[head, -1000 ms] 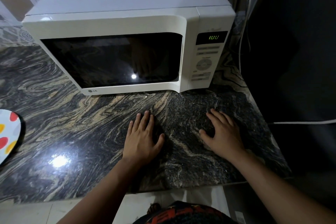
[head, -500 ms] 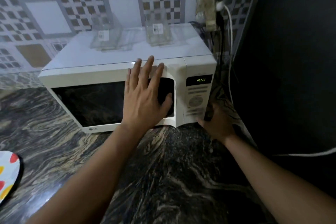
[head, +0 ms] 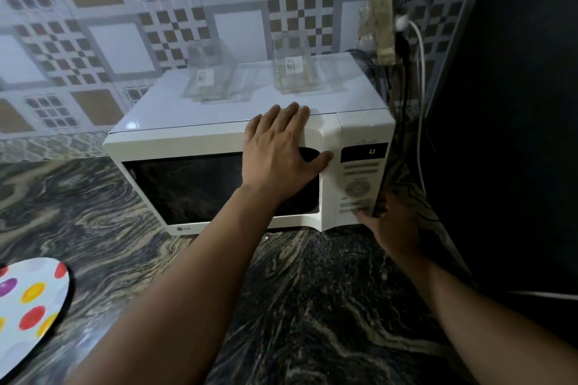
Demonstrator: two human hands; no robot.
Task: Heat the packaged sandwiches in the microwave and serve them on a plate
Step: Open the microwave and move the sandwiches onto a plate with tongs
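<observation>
Hands (head: 281, 153) (head: 392, 225) on one microwave (head: 219, 131).

Microwave (head: 219, 134): white, black door window, green display digit. Counter (head: 312, 306): dark marbled stone, tan swirls. Plate (head: 31, 300), counter's left edge: white, red, yellow, purple dots. Wall tiles (head: 175, 28): brown-white checks.

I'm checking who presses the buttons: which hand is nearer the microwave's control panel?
Right. The right hand is at the lower right corner of the control panel, thumb on its bottom buttons. The left hand lies flat on the door's upper right, beside the panel.
</observation>
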